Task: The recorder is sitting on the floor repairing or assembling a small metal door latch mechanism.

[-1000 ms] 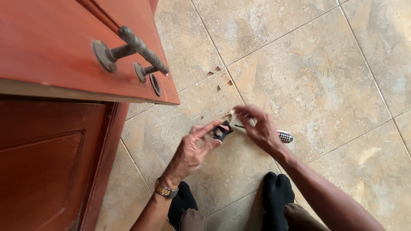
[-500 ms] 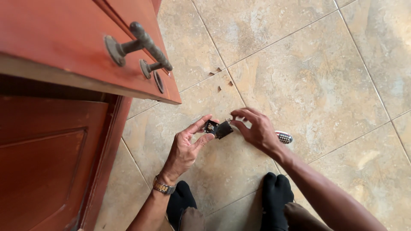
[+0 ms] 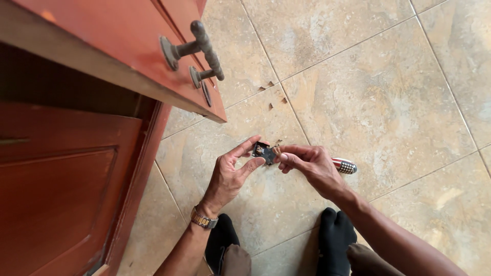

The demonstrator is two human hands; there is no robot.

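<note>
One view only: head cam, looking steeply down from your standing height at the tiled floor (image 3: 388,92). Your hands sit near centre, mid-range, your feet at 6 o'clock. Red wooden door (image 3: 66,194) fills 9 o'clock, its handle (image 3: 202,48) close to the lens at 11.
</note>
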